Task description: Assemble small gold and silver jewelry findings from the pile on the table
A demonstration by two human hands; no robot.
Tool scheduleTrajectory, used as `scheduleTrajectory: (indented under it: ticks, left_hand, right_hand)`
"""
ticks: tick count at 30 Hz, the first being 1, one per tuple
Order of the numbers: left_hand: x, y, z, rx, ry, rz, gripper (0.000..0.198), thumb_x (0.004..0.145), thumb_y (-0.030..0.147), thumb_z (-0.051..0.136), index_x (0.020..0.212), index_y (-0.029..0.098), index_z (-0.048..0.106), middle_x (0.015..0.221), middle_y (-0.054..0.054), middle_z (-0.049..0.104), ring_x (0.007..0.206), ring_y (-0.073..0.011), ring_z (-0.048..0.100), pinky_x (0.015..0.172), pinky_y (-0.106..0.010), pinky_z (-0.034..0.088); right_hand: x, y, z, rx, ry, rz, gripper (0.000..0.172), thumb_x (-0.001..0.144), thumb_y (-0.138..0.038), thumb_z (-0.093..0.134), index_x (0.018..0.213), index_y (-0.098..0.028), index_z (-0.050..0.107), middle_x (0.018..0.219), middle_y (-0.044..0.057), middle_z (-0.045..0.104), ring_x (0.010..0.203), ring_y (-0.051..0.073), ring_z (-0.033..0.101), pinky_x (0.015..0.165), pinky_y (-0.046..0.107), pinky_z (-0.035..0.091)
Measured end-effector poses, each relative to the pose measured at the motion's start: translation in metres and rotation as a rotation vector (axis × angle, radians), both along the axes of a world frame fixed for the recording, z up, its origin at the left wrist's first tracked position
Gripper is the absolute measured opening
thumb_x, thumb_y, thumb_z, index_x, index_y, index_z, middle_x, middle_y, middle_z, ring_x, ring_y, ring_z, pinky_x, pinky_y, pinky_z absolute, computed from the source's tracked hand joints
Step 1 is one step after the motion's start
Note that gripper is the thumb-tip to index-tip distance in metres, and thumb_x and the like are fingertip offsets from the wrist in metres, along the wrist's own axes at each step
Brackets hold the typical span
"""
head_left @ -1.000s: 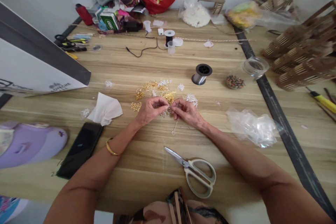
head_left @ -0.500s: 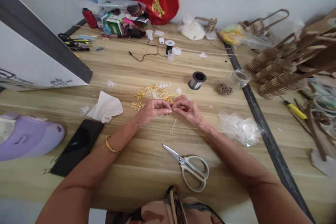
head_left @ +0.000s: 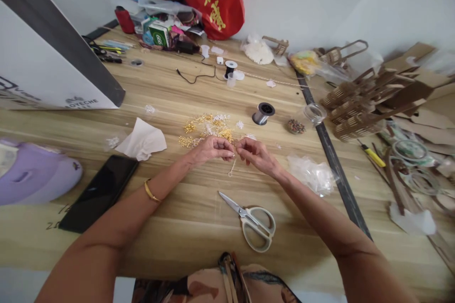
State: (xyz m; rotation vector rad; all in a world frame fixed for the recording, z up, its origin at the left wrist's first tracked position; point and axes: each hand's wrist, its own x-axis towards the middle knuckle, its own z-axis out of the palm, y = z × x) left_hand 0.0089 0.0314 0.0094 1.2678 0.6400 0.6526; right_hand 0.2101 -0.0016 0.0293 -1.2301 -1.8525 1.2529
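My left hand [head_left: 215, 148] is closed in a pinch, and a short thin chain [head_left: 232, 166] with a small ring at its end hangs from its fingertips. Close beside it, my right hand [head_left: 256, 154] has its thumb and fingers pressed together; anything between them is too small to make out. Just beyond the hands lies a pile of gold and silver beads and findings [head_left: 208, 125]. Scissors [head_left: 249, 220] with pale handles rest on the table in front of me. A spool of fine wire [head_left: 263, 113] stands beyond my right hand.
Clear plastic bags [head_left: 311, 175] and a jar of mixed beads [head_left: 296, 126] lie to the right. On the left are a white cloth [head_left: 143, 139], a black phone [head_left: 99, 194] and a purple device [head_left: 35, 173]. Brown woven baskets [head_left: 355, 104] stand at the far right.
The view has shifted slightly. My hands have moved a little apart at the fingertips, and the chain now hangs from my left fingers.
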Motion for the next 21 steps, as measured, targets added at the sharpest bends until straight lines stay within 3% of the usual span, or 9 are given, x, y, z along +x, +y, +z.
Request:
scheduleTrajectory:
  ticks: [2, 5, 10, 15, 21]
  left_hand:
    - [-0.001, 0.001, -0.001, 0.020, 0.011, 0.017, 0.028, 0.065, 0.032, 0.079, 0.078, 0.009, 0.068, 0.068, -0.006, 0.071, 0.062, -0.0123, 0.066, 0.065, -0.026, 0.055]
    - [-0.002, 0.003, -0.004, 0.064, 0.040, 0.034, 0.027, 0.064, 0.030, 0.080, 0.076, 0.009, 0.068, 0.066, -0.006, 0.071, 0.061, -0.0123, 0.066, 0.064, -0.025, 0.055]
    - [-0.002, 0.006, -0.011, 0.146, 0.075, 0.078, 0.021, 0.064, 0.026, 0.078, 0.074, 0.010, 0.069, 0.067, -0.006, 0.071, 0.062, -0.0115, 0.065, 0.061, -0.022, 0.052]
    - [-0.002, 0.008, -0.018, 0.158, 0.083, 0.170, 0.021, 0.061, 0.024, 0.079, 0.072, 0.009, 0.069, 0.065, -0.005, 0.069, 0.058, -0.0106, 0.063, 0.055, -0.020, 0.049]
    - [-0.004, 0.011, -0.020, 0.179, 0.087, 0.217, 0.022, 0.059, 0.024, 0.080, 0.071, 0.010, 0.068, 0.065, -0.004, 0.069, 0.059, -0.0106, 0.062, 0.056, -0.021, 0.048]
  right_hand:
    - [0.009, -0.017, 0.007, 0.069, -0.115, 0.016, 0.023, 0.089, -0.037, 0.051, 0.097, -0.016, 0.054, 0.066, -0.002, 0.056, 0.053, 0.008, 0.049, 0.049, 0.020, 0.040]
    - [0.024, -0.052, 0.020, 0.127, -0.466, 0.177, 0.022, 0.090, -0.029, 0.051, 0.109, -0.018, 0.053, 0.066, -0.002, 0.060, 0.053, 0.010, 0.052, 0.053, 0.022, 0.037]
    - [0.034, -0.113, 0.037, 0.097, -0.769, 0.431, 0.016, 0.091, -0.030, 0.053, 0.103, -0.022, 0.056, 0.084, 0.004, 0.065, 0.067, 0.014, 0.061, 0.059, 0.024, 0.038]
    - [0.027, -0.147, 0.029, 0.272, -0.967, 0.396, 0.035, 0.087, -0.026, 0.058, 0.121, -0.025, 0.050, 0.103, 0.009, 0.061, 0.085, 0.020, 0.061, 0.063, 0.028, 0.043]
    - [0.020, -0.160, 0.017, 0.272, -1.011, 0.322, 0.041, 0.085, -0.015, 0.051, 0.125, -0.024, 0.047, 0.099, 0.010, 0.061, 0.084, 0.020, 0.059, 0.062, 0.027, 0.044]
